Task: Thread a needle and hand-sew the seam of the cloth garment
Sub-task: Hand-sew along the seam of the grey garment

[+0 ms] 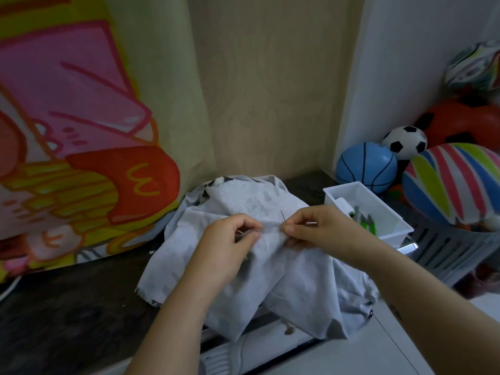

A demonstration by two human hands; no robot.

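A pale grey cloth garment lies bunched over the dark tabletop's front edge. My left hand pinches a raised fold of its seam. My right hand pinches the seam a little to the right, and a thin needle sticks up from between its fingertips. The stretch of cloth between the two hands is held taut. No thread is clear enough to make out.
A white plastic box with sewing bits stands right of the garment. Behind it a grey slatted basket holds several balls, among them a blue ball. A bright cartoon-print cloth hangs at the left. The dark tabletop extends left.
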